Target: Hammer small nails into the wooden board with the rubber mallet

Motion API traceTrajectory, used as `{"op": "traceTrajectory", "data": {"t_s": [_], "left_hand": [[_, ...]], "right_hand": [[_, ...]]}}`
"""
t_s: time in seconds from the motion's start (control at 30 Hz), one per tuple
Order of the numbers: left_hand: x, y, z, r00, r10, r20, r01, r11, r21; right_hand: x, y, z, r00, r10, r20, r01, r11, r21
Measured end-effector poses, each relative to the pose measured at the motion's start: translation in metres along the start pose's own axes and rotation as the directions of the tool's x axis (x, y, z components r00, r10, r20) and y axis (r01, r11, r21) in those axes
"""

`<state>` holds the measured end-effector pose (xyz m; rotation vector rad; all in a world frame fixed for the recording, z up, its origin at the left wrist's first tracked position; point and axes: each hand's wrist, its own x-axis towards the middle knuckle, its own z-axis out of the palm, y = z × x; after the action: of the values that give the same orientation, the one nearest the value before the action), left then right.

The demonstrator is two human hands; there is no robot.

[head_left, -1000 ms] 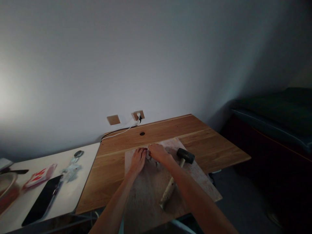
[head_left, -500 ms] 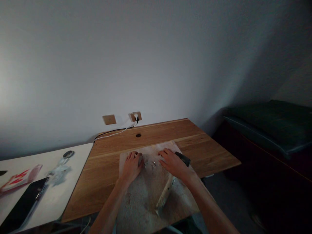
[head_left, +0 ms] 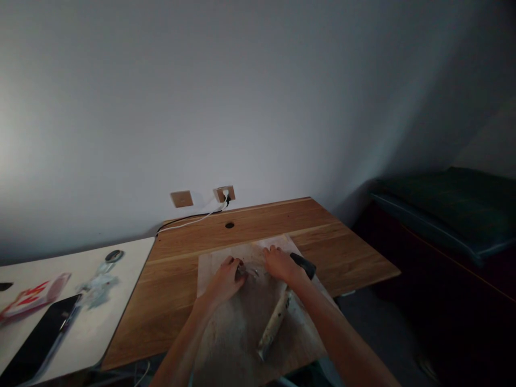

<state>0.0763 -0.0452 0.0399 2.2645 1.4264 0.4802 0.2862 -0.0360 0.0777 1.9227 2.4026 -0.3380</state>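
My left hand point(head_left: 226, 280) is curled at the left of a cluster of small shiny pieces point(head_left: 252, 270) on a worn board point(head_left: 229, 333). A small dark thing shows between its thumb and fingers, too blurred to name. My right hand point(head_left: 279, 264) rests on the board to the right of the pieces, fingers bent and slightly apart, with nothing visible in them. Under my right forearm lies what looks like a hammer, its dark head point(head_left: 304, 265) beyond the wrist and its worn, pale handle point(head_left: 273, 325) slanting toward me.
The board lies on a wooden table point(head_left: 346, 252) against a wall with sockets and cables point(head_left: 189, 220). On a white table point(head_left: 92, 338) at left are a phone point(head_left: 42, 338), a red-and-white packet point(head_left: 36, 295), crumpled clear plastic point(head_left: 99, 287) and a round item point(head_left: 114, 256). A dark cushion point(head_left: 451, 209) is at right.
My left hand has moved right and curled in toward the shiny pieces. The fingers of my right hand have bent more. The hammer-like tool has stayed in place.
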Motion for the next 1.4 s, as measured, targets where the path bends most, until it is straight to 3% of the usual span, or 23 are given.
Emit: {"op": "traceTrajectory", "data": {"t_s": [0.13,0.37,0.73,0.93,1.1,1.23,1.4], "left_hand": [[-0.002,0.006,-0.001,0.992,0.104,0.071,-0.090,0.978,-0.186],[-0.010,0.003,-0.006,0.993,0.073,0.093,-0.063,0.993,-0.104],[-0.001,0.010,0.014,0.998,0.035,0.049,-0.030,0.995,-0.096],[-0.013,0.004,0.000,0.991,0.122,0.056,-0.107,0.970,-0.220],[-0.033,-0.001,-0.009,0.999,0.044,0.029,-0.039,0.984,-0.173],[-0.036,0.006,0.002,0.997,0.022,0.068,-0.013,0.991,-0.130],[-0.030,0.015,0.014,0.999,-0.004,0.035,0.009,0.988,-0.152]], "right_hand": [[-0.001,0.000,-0.001,0.989,-0.145,0.030,0.142,0.987,0.080],[-0.011,0.006,0.001,0.989,-0.138,0.062,0.130,0.985,0.117],[0.003,-0.001,0.016,0.963,-0.271,0.006,0.256,0.916,0.310],[0.000,0.009,0.018,0.925,-0.381,0.022,0.347,0.863,0.367],[-0.001,0.009,0.016,0.928,-0.370,0.037,0.323,0.851,0.415],[0.008,-0.003,0.021,0.919,-0.393,0.013,0.358,0.849,0.388],[0.005,-0.009,0.023,0.903,-0.429,-0.008,0.399,0.832,0.385]]}}
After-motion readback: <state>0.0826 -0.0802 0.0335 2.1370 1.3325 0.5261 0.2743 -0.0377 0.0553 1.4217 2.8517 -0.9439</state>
